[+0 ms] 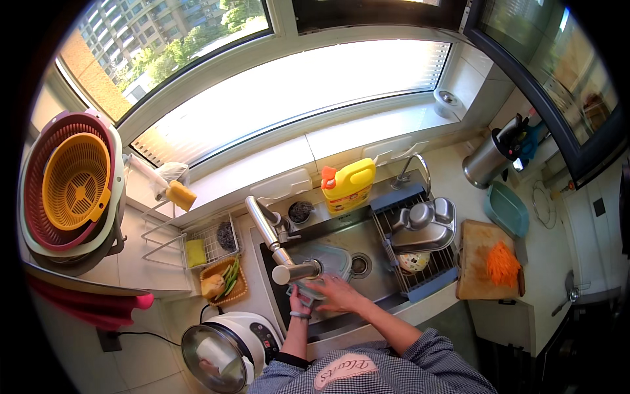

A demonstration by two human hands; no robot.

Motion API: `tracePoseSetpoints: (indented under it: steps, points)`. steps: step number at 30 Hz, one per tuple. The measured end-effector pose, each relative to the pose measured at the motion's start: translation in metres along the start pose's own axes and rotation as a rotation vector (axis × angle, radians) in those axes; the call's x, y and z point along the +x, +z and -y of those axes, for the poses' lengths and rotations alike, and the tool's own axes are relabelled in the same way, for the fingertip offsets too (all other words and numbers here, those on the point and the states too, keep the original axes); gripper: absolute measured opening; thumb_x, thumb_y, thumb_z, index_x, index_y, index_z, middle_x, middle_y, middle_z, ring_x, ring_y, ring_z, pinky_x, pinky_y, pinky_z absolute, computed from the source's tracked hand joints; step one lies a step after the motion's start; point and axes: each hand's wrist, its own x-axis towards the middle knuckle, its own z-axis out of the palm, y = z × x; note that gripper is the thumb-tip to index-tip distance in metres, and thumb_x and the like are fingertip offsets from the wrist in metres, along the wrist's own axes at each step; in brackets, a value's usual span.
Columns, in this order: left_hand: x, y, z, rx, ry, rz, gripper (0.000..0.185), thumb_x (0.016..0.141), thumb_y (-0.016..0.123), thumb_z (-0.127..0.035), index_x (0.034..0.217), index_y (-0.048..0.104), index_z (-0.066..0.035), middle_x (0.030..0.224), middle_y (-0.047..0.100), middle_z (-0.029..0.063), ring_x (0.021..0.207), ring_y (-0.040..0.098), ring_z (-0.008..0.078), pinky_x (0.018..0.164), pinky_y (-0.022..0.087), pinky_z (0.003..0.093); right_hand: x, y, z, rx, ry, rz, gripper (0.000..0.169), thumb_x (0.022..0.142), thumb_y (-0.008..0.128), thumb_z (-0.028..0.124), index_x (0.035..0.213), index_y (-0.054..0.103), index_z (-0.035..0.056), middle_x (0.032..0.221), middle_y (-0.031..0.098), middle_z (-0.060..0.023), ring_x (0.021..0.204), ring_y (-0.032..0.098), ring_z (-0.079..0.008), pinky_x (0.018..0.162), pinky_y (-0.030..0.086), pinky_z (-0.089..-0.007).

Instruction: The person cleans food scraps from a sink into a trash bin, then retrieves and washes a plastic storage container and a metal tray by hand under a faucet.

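Observation:
Over the left part of the stainless steel sink, my left hand grips the near edge of a clear plastic container lid with a pale green rim. My right hand lies on or just above the lid, its fingers spread and partly under the faucet's end. The metal faucet hides part of the lid and the fingertips. Whether water runs cannot be told. Right of the lid is the sink drain.
A rack with metal trays spans the sink's right side. Beyond lie a cutting board with shredded carrot and a teal basin. A yellow jug stands behind; a vegetable basket and a lidded cooker sit left.

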Motion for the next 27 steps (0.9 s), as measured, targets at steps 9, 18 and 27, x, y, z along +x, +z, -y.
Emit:
tracePoseSetpoints:
  steps: [9,18,27]
  points:
    - [0.001,0.08,-0.037,0.319,-0.097,0.163,0.043,0.097,0.039,-0.032,0.126,0.047,-0.002,0.117,0.058,0.0158,0.108,0.058,0.0294,0.095,0.046,0.042,-0.008,0.009,-0.028,0.039,0.408,-0.327,0.04,0.071,0.06,0.004,0.109,0.066,0.0153,0.088,0.054,-0.0156,0.08,0.059,-0.0322,0.071,0.047,-0.0413]
    - [-0.002,0.054,-0.067,0.852,0.131,0.025,0.049,0.081,0.061,0.002,0.126,0.044,0.003,0.11,0.063,0.0113,0.098,0.061,0.0201,0.082,0.05,0.0311,-0.004,0.017,-0.077,1.384,1.102,-0.464,0.041,0.075,0.059,-0.006,0.115,0.051,-0.0036,0.094,0.061,-0.013,0.08,0.064,-0.0278,0.069,0.052,-0.0352]
    - [0.005,0.136,-0.09,1.599,0.622,0.034,0.02,0.087,0.058,-0.015,0.1,0.065,-0.002,0.084,0.069,0.0151,0.078,0.068,0.0222,0.068,0.05,0.0309,-0.066,-0.033,-0.06,1.636,0.892,-0.656,0.053,0.073,0.046,-0.015,0.125,0.043,-0.0071,0.126,0.049,-0.0131,0.109,0.055,-0.0375,0.087,0.05,-0.0388]
